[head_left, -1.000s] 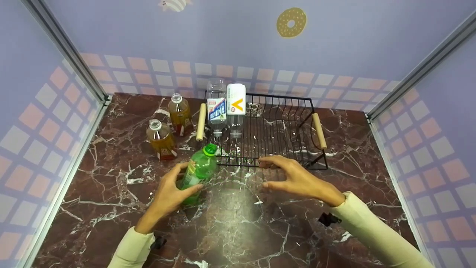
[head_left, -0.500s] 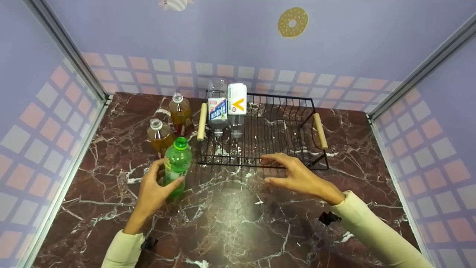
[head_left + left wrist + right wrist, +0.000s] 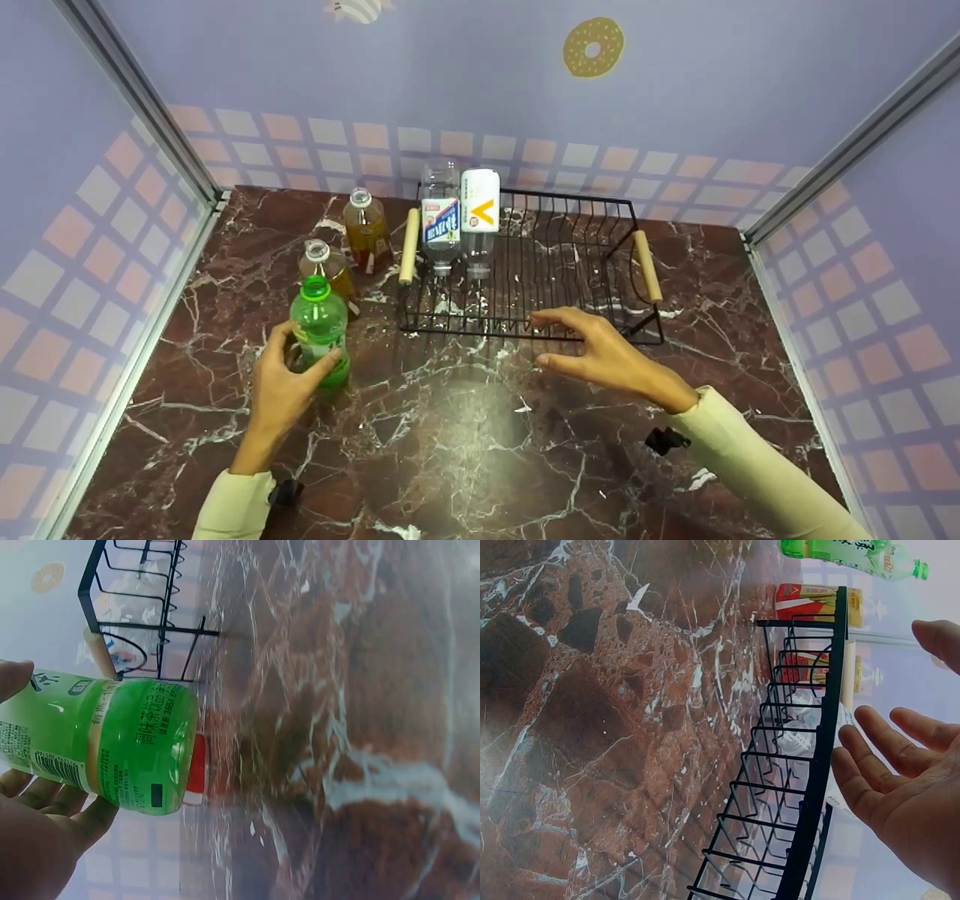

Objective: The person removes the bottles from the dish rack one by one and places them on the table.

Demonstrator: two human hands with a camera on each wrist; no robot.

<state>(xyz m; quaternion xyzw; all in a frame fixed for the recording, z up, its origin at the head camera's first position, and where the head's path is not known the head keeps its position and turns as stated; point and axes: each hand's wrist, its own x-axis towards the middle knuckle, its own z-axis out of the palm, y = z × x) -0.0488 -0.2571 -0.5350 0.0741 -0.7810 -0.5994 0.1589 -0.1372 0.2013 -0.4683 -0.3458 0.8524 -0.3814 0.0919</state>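
My left hand [image 3: 281, 379] grips an uncapped green plastic bottle [image 3: 322, 319] round its label, fingers on the left and thumb on the right. In the left wrist view the bottle's base [image 3: 154, 746] is close over the tabletop. One amber-filled bottle [image 3: 335, 271] stands right behind it, partly hidden; a second amber-filled bottle [image 3: 365, 234] stands farther back. My right hand [image 3: 600, 352] holds nothing, its fingers spread apart at the front rim of a black wire rack [image 3: 495, 335]. Two clear bottles, one with a blue-and-white label [image 3: 441, 223] and one with a white label [image 3: 480, 202], lie in the rack's left end.
The rack has wooden handles, a left handle [image 3: 409, 246] and a right handle [image 3: 646, 266]. Under everything is a dark red marbled tabletop [image 3: 465, 450]. A purple back wall [image 3: 480, 90] and side walls with metal edges enclose it.
My left hand has carried the green bottle leftward from the rack's front left corner to in front of the amber bottles, and the bottle has turned more upright. The right hand has hardly moved.
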